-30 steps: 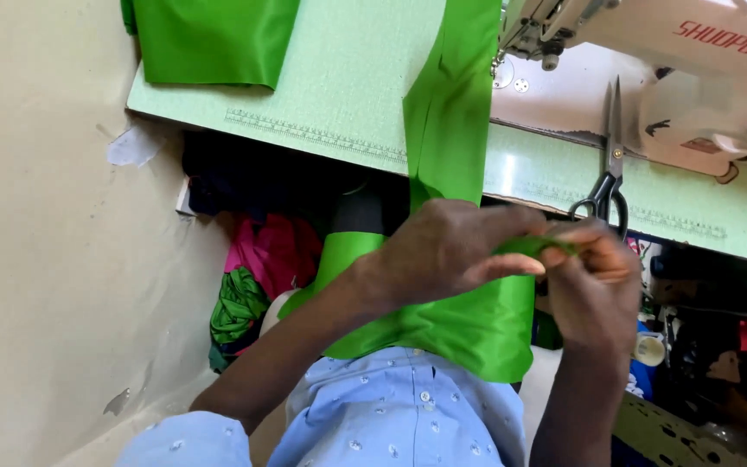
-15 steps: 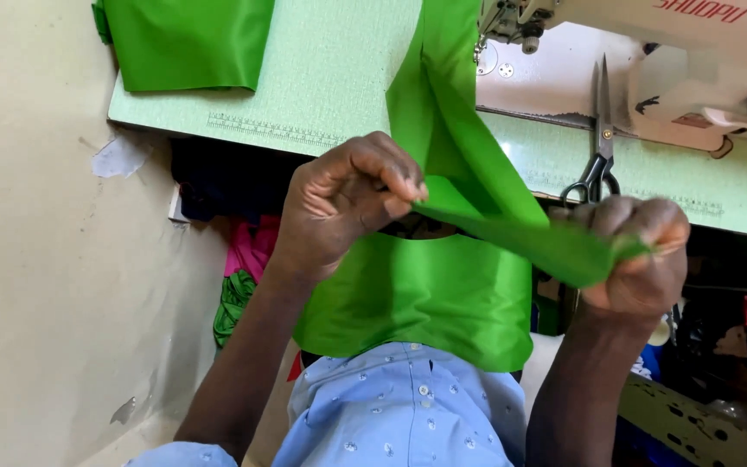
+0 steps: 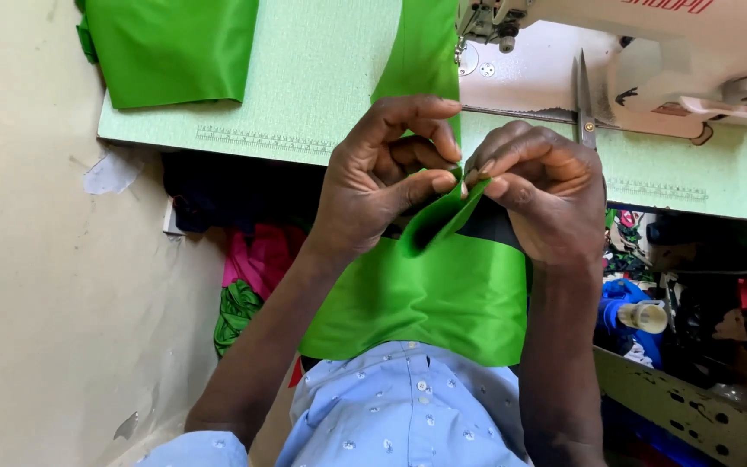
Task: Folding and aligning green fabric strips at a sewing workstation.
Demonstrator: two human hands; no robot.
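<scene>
A long piece of shiny green fabric runs from under the sewing machine's needle, over the table edge and down into my lap. My left hand and my right hand meet just in front of the table edge. Both pinch a folded edge of this fabric between thumb and fingers, fingertips almost touching. The fold stands up as a small peak between them. My blue patterned shirt shows below.
A white sewing machine sits on the pale green table at upper right. Scissors lie beside it. Another folded green cloth rests at the table's far left. Coloured cloth is heaped under the table.
My hands were spread apart, stretching the fabric strip. They have come together and now pinch a fold close to the table edge.
</scene>
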